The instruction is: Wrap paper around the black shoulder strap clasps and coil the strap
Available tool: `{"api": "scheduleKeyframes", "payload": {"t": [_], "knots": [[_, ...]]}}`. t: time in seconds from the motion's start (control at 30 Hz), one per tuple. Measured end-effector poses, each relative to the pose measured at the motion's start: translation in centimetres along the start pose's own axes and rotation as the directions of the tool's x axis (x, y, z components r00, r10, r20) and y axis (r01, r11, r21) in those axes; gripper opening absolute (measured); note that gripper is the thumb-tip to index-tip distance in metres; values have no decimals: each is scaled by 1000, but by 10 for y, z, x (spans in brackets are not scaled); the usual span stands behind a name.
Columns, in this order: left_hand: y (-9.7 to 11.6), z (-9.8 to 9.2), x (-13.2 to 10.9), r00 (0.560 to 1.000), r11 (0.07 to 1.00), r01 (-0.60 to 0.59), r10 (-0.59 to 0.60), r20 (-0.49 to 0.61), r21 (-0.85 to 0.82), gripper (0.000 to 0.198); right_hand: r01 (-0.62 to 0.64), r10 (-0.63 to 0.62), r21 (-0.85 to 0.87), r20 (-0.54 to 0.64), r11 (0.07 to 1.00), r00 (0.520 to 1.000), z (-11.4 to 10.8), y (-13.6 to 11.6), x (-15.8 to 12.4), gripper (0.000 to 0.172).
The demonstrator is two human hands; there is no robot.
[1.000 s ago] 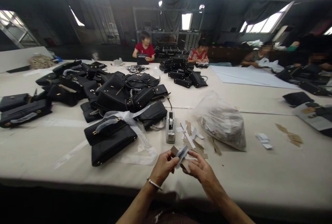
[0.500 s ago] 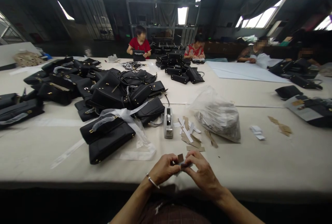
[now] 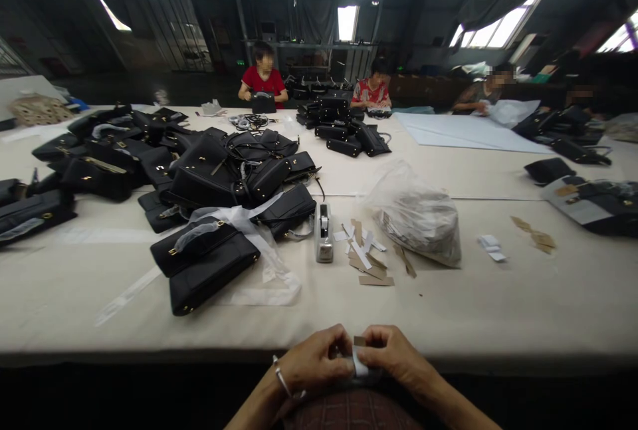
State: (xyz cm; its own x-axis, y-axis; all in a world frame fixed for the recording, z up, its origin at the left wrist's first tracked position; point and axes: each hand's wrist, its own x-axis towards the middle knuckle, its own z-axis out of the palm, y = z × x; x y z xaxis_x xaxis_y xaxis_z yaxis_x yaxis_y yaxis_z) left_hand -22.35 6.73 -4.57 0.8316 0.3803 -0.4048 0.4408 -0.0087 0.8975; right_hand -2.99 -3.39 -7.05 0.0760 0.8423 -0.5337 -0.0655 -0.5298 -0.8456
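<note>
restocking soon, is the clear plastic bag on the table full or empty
Mostly full: the clear plastic bag bulges with pale pieces heaped inside.

Table (image 3: pixel 498 310): plain cream.
Handbags (image 3: pixel 209 264), centre left: black, gold fittings.
Tape dispenser (image 3: pixel 323 234): grey.
Loose strips (image 3: pixel 366 258), centre: brown and white mixed.
Paper slip (image 3: pixel 359 362), bottom centre: white, brown tab (image 3: pixel 359 341) above.
Bracelet (image 3: pixel 280 377): silver.
Lap cloth (image 3: pixel 349 415), bottom edge: dark red check.
Sheet (image 3: pixel 468 132), upper right: pale blue.
Shirt (image 3: pixel 262 81), upper centre: red.
</note>
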Motion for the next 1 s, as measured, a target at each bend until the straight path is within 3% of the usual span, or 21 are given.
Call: {"api": "scheduleKeyframes", "payload": {"t": [0.13, 0.27, 0.43, 0.53, 0.6, 0.7, 0.8, 0.9, 1.0], "knots": [[-3, 8, 7, 997, 996, 18, -25, -75, -86, 26, 14, -15, -25, -42, 1000, 999, 0, -1, 7, 28], [-5, 19, 18, 985, 943, 53, -103, -138, -330, 27, 83, -82, -22, 10, 996, 997, 1, -13, 13, 21], [-12, 16, 26, 983, 850, -3, -95, -160, -527, 21, 245, -269, -290, -42, 925, 962, 8, -28, 18, 3], [-23, 12, 34, 976, 786, -5, -130, -173, -618, 22, 416, -439, -416, 42, 809, 897, 8, -34, 20, 4], [-28, 11, 39, 971, 735, -23, -146, -191, -678, 24, 522, -518, -519, 168, 677, 839, 5, -41, 22, 5], [-27, 6, 39, 966, 643, -22, -183, -181, -766, 28, 632, -532, -620, 375, 465, 759, -1, -56, 23, 6], [-20, -3, 29, 981, 576, 4, -161, -108, -817, 28, 695, -529, -617, 475, 369, 703, -4, -70, 26, 13], [-15, -9, 20, 991, 548, 20, -118, -54, -837, 31, 717, -571, -593, 466, 366, 676, -1, -73, 33, 17], [-21, -9, 20, 980, 563, -34, -142, -138, -826, 35, 703, -578, -499, 408, 508, 707, 8, -66, 43, 11]]}}
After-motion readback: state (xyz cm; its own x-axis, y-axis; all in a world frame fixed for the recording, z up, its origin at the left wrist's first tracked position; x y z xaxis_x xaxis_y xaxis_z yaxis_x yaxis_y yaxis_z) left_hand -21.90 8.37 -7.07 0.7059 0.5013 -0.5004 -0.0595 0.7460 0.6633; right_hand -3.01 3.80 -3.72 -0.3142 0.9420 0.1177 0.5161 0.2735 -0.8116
